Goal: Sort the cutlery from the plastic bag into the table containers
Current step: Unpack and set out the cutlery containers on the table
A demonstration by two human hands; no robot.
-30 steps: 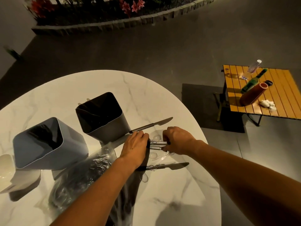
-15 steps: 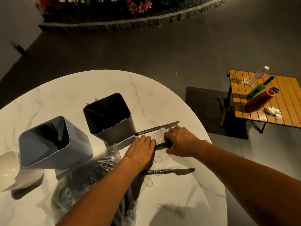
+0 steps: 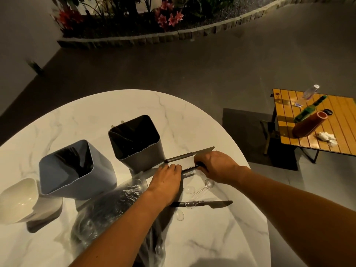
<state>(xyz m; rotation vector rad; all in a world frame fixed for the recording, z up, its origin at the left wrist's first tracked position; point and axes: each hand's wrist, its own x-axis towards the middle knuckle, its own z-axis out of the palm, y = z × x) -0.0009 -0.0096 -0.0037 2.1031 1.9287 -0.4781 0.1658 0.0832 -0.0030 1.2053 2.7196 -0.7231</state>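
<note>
Marble tabletop point(image 3: 192, 116), round, carrying the sorting set.

Item: dark knife point(image 3: 189, 167), lying near the right edge between both hands. The right hand point(image 3: 215, 166) is curling its fingers round the blade end; the left hand point(image 3: 167, 182) is resting flat over the handle end, fingers straight and pressed together. Judged stiff, light and smooth: best taken by the handle, clear of the edge.

Item: grey knife point(image 3: 189, 155), lying just behind the hands, beside the dark container point(image 3: 140, 149). Untouched.

Item: third knife point(image 3: 204, 203), lying toward the near right edge, a clear plastic spoon point(image 3: 202, 189) crossing it. The clear spoons are judged very light, slippery and easily cracked; the stem is the likely hold.

Item: plastic bag point(image 3: 107, 205), crumpled at the near middle under the left forearm, still holding cutlery. Soft, likely to shift when reached into.

Item: blue-grey container point(image 3: 77, 178), toward the left edge, holding dark forks. The dark container, near the middle, is holding dark pieces. A white container point(image 3: 17, 201) is standing at the far left edge.

Sorting is judged partly done.
</note>
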